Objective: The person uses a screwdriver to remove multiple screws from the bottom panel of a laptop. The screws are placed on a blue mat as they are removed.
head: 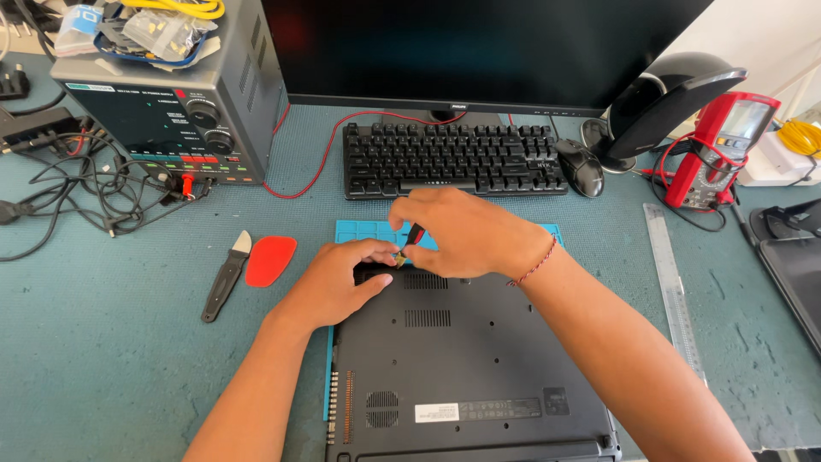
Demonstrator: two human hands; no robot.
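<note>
Laptop point(466, 368): we had it upside down on the blue mat point(363, 229), long axis left-right on the counter point(111, 342).
Right hand point(466, 233): closed around a screwdriver point(412, 237), tip at the laptop's far edge.
Left hand point(338, 282): fingers pinched beside that tip, resting on the case.

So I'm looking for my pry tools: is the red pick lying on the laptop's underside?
No, the red pick lies on the teal bench mat left of the laptop, beside a black-handled pry tool.
</note>
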